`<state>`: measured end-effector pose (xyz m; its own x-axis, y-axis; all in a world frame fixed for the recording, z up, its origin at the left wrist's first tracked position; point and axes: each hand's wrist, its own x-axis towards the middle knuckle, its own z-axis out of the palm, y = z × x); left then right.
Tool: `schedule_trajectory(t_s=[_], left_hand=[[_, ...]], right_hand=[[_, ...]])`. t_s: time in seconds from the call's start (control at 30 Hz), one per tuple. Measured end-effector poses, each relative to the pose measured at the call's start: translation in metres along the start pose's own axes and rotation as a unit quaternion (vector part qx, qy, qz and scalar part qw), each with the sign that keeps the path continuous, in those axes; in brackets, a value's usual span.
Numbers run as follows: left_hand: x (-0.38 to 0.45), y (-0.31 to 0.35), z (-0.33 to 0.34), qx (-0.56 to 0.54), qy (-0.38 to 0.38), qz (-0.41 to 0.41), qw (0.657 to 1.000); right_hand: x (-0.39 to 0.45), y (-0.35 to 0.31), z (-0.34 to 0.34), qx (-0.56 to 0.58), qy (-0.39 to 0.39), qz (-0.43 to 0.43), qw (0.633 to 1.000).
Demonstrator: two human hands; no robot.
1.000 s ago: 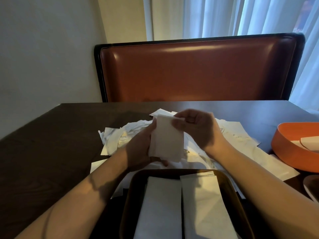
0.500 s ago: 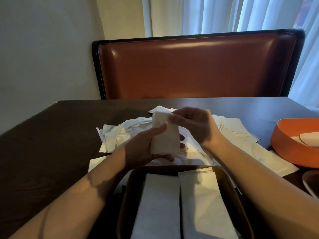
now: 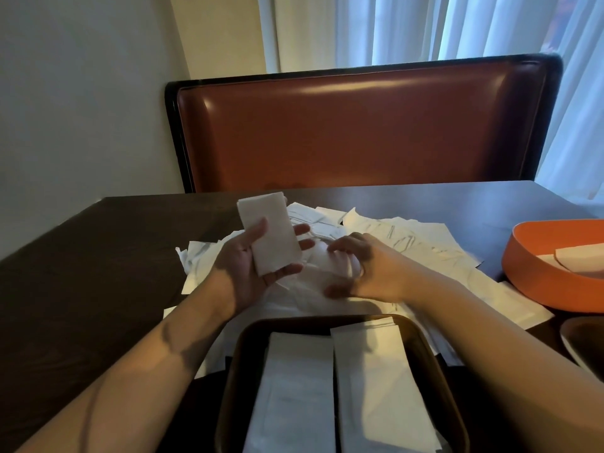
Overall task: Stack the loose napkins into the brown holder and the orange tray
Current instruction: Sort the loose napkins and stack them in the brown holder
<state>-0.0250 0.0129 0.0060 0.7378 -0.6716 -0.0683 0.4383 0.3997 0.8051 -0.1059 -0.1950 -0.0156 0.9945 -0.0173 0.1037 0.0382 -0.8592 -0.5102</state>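
My left hand (image 3: 248,273) holds a folded white napkin (image 3: 269,233) upright above the table, thumb across its face and fingers behind it. My right hand (image 3: 356,266) is lower, to the right, its fingers curled down into the pile of loose napkins (image 3: 408,243) and grasping a crumpled one. The brown holder (image 3: 434,361) sits near me at the front, with two stacks of folded napkins side by side inside. The orange tray (image 3: 536,276) is at the right edge and has folded napkins in it.
The dark wooden table (image 3: 81,273) carries everything. A brown leather bench back (image 3: 359,125) stands behind it, with white curtains beyond. Part of a dark dish (image 3: 581,338) shows at the right edge below the orange tray.
My right hand let go of the folded napkin and dropped onto the loose pile. My left hand kept the napkin and raised it slightly to the left.
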Motion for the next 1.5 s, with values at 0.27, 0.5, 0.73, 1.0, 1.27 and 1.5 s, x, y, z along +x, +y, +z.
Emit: schedule_trajectory(t_s=[0.27, 0.5, 0.73, 1.0, 1.27, 1.5], left_hand=[[0.001, 0.003, -0.004, 0.017, -0.004, 0.008, 1.000], [0.000, -0.001, -0.003, 0.030, 0.002, -0.008, 1.000], [0.002, 0.000, -0.005, 0.042, 0.001, -0.003, 0.999], [0.003, -0.001, -0.005, 0.041, 0.008, 0.001, 0.999], [0.005, 0.002, -0.007, 0.054, 0.039, 0.039, 0.997], [0.005, -0.003, 0.000, 0.064, 0.061, 0.005, 0.996]], right_hand=[[0.005, 0.005, 0.000, -0.052, 0.132, -0.014, 0.990], [0.006, 0.003, 0.008, -0.091, 0.161, -0.024, 0.982], [0.004, -0.005, 0.002, -0.046, 0.093, 0.099, 0.990], [0.006, -0.008, 0.000, -0.018, 0.207, 0.063, 0.976], [-0.004, -0.020, -0.020, 0.664, 0.098, 0.050, 0.740], [-0.001, -0.022, -0.003, 0.692, 0.027, 0.044, 0.720]])
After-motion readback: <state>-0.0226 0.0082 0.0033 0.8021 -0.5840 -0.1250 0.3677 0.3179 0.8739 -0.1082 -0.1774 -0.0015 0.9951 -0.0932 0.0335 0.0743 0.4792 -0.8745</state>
